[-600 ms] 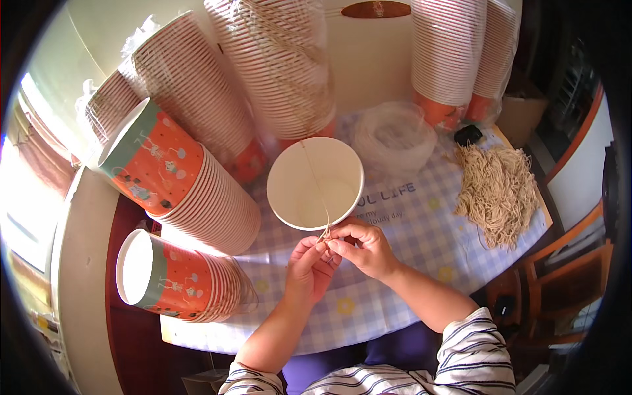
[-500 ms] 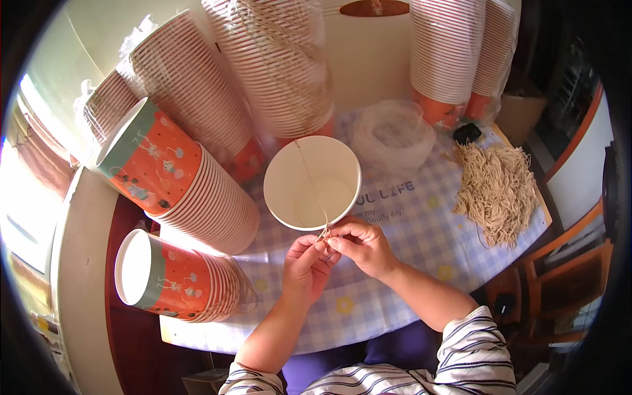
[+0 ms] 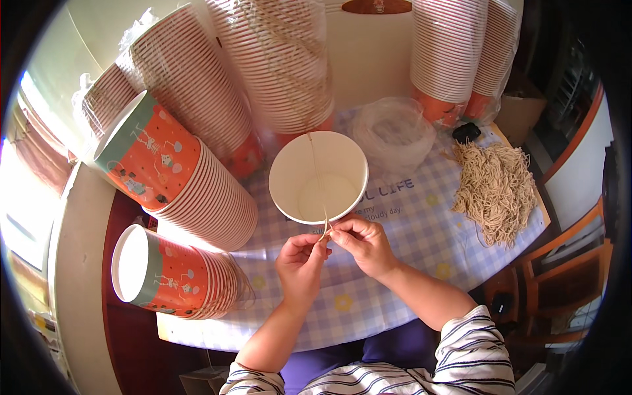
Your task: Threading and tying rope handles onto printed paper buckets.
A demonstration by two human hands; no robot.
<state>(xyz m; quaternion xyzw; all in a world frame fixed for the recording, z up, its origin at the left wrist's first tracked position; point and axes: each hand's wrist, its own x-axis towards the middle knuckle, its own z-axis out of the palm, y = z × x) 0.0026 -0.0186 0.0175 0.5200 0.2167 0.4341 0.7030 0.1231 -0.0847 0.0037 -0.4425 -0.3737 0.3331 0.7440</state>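
Both hands, left hand (image 3: 299, 263) and right hand (image 3: 362, 242), grip-pinch a thin string (image 3: 317, 181) at the paper cup (image 3: 318, 176) rim; its knot is hidden.

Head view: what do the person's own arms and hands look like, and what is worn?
Both forearms are bare, as are the left hand and right hand: no gloves. The white top with dark stripes has short sleeves.

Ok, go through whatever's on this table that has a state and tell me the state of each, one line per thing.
White paper cup: open side facing the camera, empty, a string across its mouth.
String: stretched over the cup, near end pinched at the rim.
Left hand: fingertips pinching the string end.
Right hand: fingertips pinching the string end.
Orange cup stacks: nested, lying on their sides.
Bundle of strings: loose heap on the tablecloth.
Plastic bag: crumpled, open.
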